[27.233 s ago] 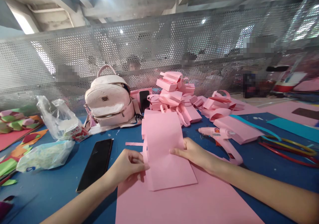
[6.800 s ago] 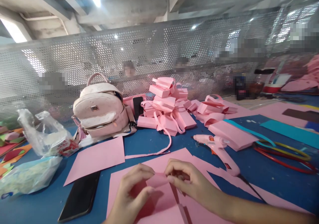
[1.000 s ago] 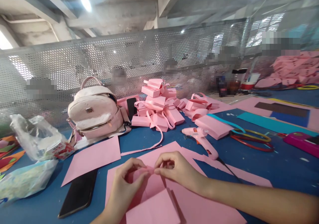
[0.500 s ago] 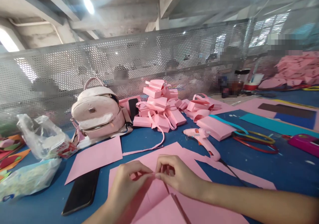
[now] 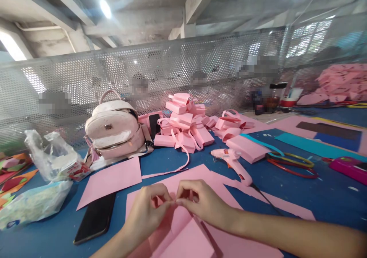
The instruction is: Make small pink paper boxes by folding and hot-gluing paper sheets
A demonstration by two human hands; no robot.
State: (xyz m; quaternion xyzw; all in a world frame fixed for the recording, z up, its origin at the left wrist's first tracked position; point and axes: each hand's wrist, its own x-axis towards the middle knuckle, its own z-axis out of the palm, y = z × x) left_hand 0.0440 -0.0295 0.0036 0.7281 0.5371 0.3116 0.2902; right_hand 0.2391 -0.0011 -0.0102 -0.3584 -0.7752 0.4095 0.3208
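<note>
My left hand (image 5: 151,206) and my right hand (image 5: 197,202) meet at the fingertips, both pinching the upper edge of a folded pink paper box (image 5: 186,238). Thumbs and forefingers press together there; the exact bit of paper between them is hidden. The box's near part leans toward me, with a fold line running down it. Beneath it lie larger pink paper sheets (image 5: 243,233). Beyond my right hand rests a pink glue gun (image 5: 233,164), its dark cord trailing toward my forearm.
A pile of pink paper boxes (image 5: 183,124) stands at the back beside a pale backpack (image 5: 114,126). On the left are a black phone (image 5: 96,219), a pink sheet (image 5: 111,179) and plastic bags (image 5: 37,204). Coloured strips and a magenta tool (image 5: 348,170) lie right.
Both pinching hands have shifted slightly left. The near part of the paper box has risen a little between my forearms. My view has tilted slightly.
</note>
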